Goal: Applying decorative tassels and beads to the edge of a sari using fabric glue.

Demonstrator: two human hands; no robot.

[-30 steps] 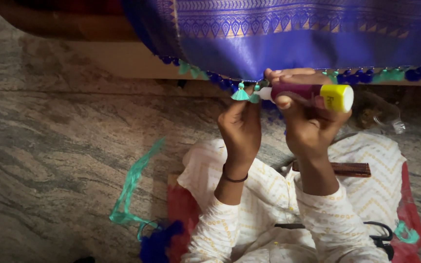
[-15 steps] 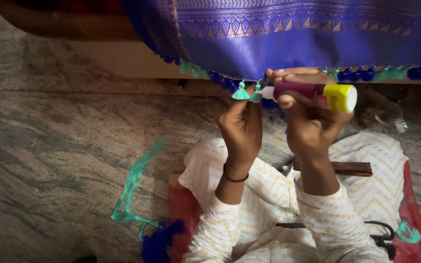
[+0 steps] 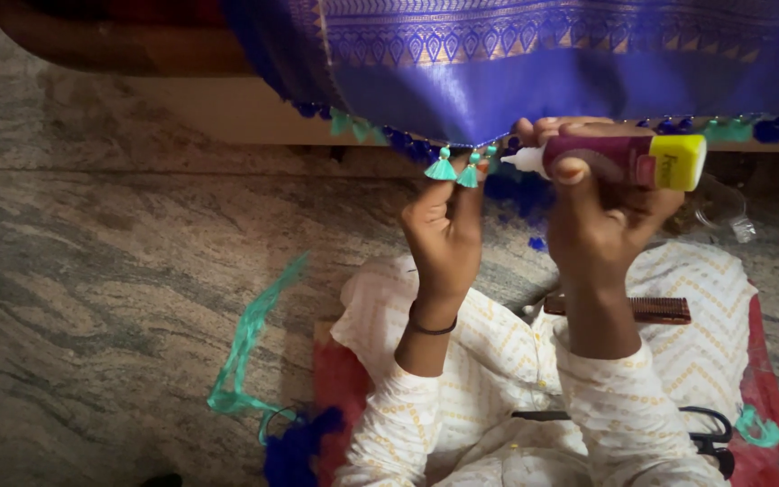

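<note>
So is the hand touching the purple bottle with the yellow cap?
Touching. The head view shows the right hand wrapped around the purple bottle, its thumb pressed against the bottle's side.

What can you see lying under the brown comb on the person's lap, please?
The brown comb rests on cream patterned cloth over the lap, with a red mat edge beyond. Whatever lies beneath that cloth is covered.

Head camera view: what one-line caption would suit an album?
Left hand pinches teal tassels on blue cloth; right hand aims glue bottle.
</note>
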